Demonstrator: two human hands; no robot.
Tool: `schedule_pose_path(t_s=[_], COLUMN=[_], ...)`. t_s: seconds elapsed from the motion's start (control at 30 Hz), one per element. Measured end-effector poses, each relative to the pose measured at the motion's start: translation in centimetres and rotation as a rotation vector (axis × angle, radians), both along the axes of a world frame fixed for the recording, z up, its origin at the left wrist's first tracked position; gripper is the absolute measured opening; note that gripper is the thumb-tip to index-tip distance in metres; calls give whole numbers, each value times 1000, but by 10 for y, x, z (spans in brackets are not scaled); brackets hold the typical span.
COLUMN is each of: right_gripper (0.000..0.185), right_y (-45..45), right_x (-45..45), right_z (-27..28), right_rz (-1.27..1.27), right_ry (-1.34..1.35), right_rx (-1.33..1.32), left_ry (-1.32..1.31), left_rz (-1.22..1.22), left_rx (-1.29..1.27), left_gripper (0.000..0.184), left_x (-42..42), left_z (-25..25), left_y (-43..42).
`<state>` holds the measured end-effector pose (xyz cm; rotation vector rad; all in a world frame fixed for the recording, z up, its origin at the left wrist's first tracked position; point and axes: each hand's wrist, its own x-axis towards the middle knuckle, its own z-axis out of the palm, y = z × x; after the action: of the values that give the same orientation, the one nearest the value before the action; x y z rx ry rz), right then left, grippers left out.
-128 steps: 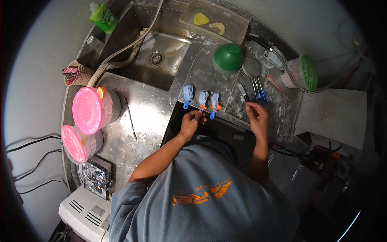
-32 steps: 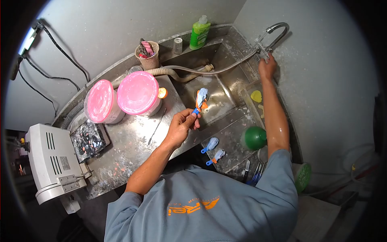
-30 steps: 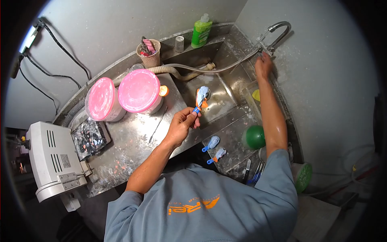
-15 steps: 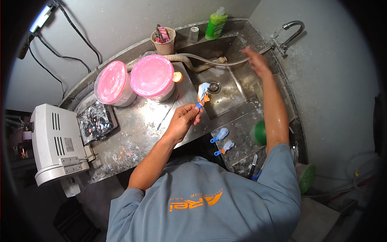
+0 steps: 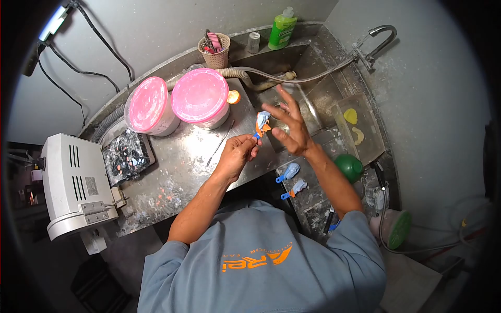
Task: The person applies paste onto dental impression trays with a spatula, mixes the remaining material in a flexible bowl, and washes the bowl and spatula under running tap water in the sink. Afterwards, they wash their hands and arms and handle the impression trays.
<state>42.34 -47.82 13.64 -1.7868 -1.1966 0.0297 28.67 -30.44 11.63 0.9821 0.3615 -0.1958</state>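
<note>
My left hand [image 5: 239, 152] pinches the blue handle of a dental impression tray [image 5: 262, 123] and holds it up at the sink's near left edge. Pale blue and orange impression material covers the tray's head. Just right of it hovers my right hand [image 5: 295, 130], fingers spread and holding nothing. Two more blue-handled impression trays, one filled with pale blue material [image 5: 290, 171] and one with blue and orange [image 5: 296, 188], lie on the ledge below my right hand. Part of the steel sink [image 5: 323, 96] is hidden behind that hand.
Two pink-lidded tubs [image 5: 200, 96] stand on the steel counter [image 5: 193, 167], left of the sink. A green bowl [image 5: 348, 167] sits beside my right forearm. Beyond it is a clear box [image 5: 365, 148] holding yellow pieces. The faucet [image 5: 383, 46] rises at the right, and a grey-white machine [image 5: 78, 182] is far left.
My right hand has come back from the faucet side to beside the held impression tray, uncovering the clear box. My left hand and the tray have barely moved.
</note>
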Motion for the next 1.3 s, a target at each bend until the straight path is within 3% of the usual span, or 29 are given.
schedule_pose_path(t_s=[0.33, 0.5, 0.57, 0.63, 0.9, 1.1, 1.2, 1.3], right_gripper=[57, 53, 39, 37, 28, 20, 27, 28], right_y=[0, -14, -24, -49, -57, -70, -82, -66], right_x=[-2, 46, 91, 157, 245, 287, 303, 266], right_z=[-17, -31, -31, -47, -43, -53, -61, -20], right_rz=[-14, -269, -539, -713, -780, -675, -774, -878], right_ry=[-91, 157, 658, 915, 931, 1186, 1219, 1186], right_rx=[-122, 226, 353, 438, 799, 1128, 985, 798], left_ry=[-3, 19, 28, 22, 28, 7, -2, -6], left_rz=[-1, -29, -54, -74, -71, -25, -5, -25], left_rx=[5, 74, 122, 125, 178, 158, 143, 146], left_gripper=[19, 19, 19, 19, 22, 21, 21, 23], left_x=[1, -2, -7, -12, -26, -29, -30, -31], left_z=[-3, -2, 0, -2, -10, -6, -5, -3], left_y=[0, -1, -2, -5, 0, 9, 10, 14])
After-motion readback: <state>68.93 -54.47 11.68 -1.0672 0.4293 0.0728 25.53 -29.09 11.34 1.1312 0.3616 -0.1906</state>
